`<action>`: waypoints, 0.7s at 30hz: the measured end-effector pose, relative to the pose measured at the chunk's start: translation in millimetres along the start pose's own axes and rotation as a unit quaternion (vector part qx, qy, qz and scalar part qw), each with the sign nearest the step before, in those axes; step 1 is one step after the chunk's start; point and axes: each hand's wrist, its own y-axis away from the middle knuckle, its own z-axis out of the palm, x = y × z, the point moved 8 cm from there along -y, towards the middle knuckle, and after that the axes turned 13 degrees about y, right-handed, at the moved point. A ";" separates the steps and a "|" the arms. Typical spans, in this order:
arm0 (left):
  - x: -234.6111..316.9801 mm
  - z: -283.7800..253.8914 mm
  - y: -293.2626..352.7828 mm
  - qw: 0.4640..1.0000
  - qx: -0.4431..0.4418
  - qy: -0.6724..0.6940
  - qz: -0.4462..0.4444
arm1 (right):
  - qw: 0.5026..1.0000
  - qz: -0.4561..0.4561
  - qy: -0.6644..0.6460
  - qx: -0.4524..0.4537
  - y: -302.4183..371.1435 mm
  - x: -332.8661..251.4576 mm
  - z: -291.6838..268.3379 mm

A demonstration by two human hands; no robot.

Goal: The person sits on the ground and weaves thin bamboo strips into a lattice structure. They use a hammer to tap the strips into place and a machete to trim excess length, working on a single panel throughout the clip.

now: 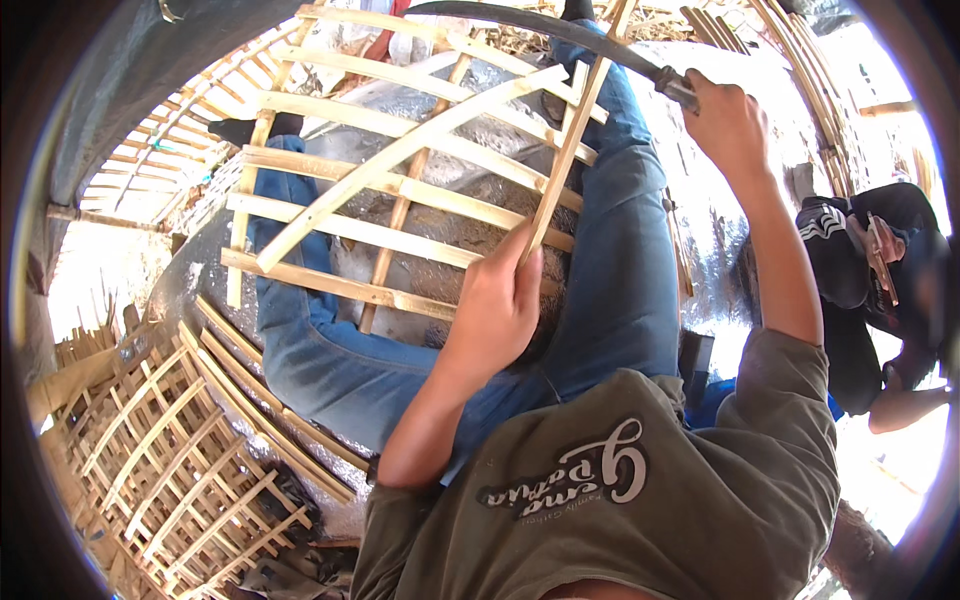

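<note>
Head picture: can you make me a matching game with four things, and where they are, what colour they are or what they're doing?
1. Left hand
2. Right hand
3. Jeans
4. Stacked lattices

A. Blue
B. At the picture's lower left
C. Gripping a curved blade by its handle
D. Holding a pale slat

Pairs: 1-D, 2-C, 3-A, 4-B
</note>
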 end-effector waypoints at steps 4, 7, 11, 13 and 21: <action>14.5 22.6 -21.0 0.999 -0.023 0.009 0.020 | 0.992 -0.022 -0.108 -0.058 12.9 2.5 5.0; 26.0 29.5 -37.1 0.999 -0.003 -0.007 0.051 | 0.978 -0.058 -0.189 -0.071 30.1 -21.0 -11.2; 30.3 35.9 -47.1 0.994 0.002 -0.071 0.087 | 0.964 -0.096 -0.232 -0.093 40.3 -45.9 -24.8; 25.8 36.2 -45.6 0.990 0.000 -0.085 0.111 | 0.971 -0.095 -0.204 -0.077 37.6 -41.9 -19.9; 12.8 39.7 -48.2 0.997 -0.018 -0.022 0.072 | 0.984 -0.072 -0.164 -0.006 27.5 -25.0 -18.6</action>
